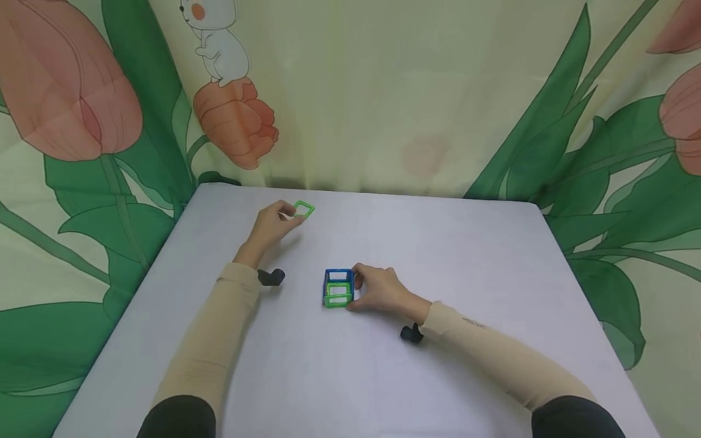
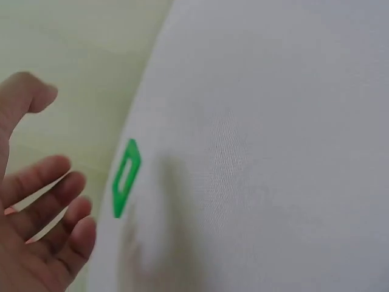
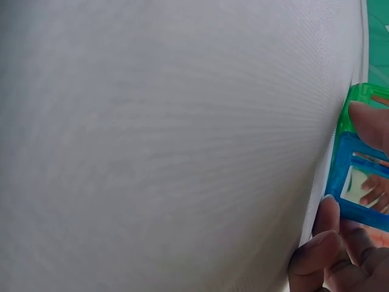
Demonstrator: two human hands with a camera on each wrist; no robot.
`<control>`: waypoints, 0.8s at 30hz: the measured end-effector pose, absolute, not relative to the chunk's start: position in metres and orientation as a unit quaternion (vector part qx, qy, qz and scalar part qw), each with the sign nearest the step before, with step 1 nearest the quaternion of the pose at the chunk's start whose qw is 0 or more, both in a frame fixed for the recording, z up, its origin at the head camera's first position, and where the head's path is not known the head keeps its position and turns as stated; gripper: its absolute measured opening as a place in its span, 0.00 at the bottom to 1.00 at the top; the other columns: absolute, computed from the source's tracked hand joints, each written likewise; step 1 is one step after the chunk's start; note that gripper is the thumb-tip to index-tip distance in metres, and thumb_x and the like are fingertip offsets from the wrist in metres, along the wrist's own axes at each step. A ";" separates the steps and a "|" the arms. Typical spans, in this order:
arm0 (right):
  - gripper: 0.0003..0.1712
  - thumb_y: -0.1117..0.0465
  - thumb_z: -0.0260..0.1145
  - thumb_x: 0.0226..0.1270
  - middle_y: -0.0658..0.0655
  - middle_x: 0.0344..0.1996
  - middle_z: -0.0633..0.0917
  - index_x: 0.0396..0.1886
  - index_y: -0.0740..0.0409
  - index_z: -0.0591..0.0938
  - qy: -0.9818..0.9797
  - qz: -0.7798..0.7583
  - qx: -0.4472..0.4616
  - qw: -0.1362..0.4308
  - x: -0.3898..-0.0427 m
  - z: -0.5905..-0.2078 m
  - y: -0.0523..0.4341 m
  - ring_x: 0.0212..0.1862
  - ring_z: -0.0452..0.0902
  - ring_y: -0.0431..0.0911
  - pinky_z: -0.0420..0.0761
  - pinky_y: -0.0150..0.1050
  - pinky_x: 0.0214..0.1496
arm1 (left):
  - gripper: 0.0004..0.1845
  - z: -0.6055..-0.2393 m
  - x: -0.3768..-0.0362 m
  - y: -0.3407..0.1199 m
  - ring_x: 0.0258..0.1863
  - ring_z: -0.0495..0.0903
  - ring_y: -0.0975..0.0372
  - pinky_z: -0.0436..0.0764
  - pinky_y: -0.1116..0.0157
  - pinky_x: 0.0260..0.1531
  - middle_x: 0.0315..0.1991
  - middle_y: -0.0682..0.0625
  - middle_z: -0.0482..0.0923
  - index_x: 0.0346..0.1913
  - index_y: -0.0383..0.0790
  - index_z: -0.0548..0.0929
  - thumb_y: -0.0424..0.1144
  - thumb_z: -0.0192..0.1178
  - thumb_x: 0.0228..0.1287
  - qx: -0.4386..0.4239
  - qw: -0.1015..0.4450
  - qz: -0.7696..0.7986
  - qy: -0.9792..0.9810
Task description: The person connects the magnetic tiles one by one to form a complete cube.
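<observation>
Near the table's back edge, toward the left, lies a green square magnetic tile (image 1: 304, 209) with a hollow middle. My left hand (image 1: 276, 220) is right beside it, thumb and fingers spread. In the left wrist view a gap shows between those fingers and the green tile (image 2: 127, 178). At mid-table, blue and green magnetic tiles (image 1: 338, 275) are joined into a small box-like shape. With thumb and fingertips my right hand (image 1: 386, 289) grips its right side. The right wrist view shows the thumb on a green tile and fingers at a blue tile (image 3: 341, 176).
A white cloth covers the table (image 1: 449, 243). Behind it hangs a curtain (image 1: 361, 91) printed with tulips and a small white animal. A black camera mount sits at each wrist, below the beige sleeves (image 1: 210, 331).
</observation>
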State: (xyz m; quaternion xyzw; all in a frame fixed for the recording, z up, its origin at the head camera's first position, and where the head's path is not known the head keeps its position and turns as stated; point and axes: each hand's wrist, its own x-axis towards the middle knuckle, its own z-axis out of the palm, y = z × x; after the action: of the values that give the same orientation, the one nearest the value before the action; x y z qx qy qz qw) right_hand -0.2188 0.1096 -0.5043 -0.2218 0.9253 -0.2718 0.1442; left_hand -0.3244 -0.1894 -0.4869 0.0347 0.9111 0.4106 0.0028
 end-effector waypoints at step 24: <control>0.36 0.48 0.85 0.45 0.40 0.35 0.83 0.53 0.50 0.80 0.921 -0.284 -0.225 0.143 -0.216 -0.505 0.113 0.37 0.76 0.38 0.68 0.48 0.54 | 0.35 -0.529 -0.371 -0.179 0.58 0.73 0.44 0.78 0.48 0.64 0.63 0.34 0.68 0.60 0.28 0.76 0.51 0.72 0.60 -0.045 -0.047 0.354 0.933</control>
State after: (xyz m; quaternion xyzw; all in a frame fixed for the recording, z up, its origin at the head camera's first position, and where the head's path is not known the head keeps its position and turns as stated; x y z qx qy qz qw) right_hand -0.2161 0.1128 -0.5054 -0.2248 0.9211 -0.2843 0.1426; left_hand -0.3708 -0.1786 -0.5293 -0.0449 0.9330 0.3541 -0.0469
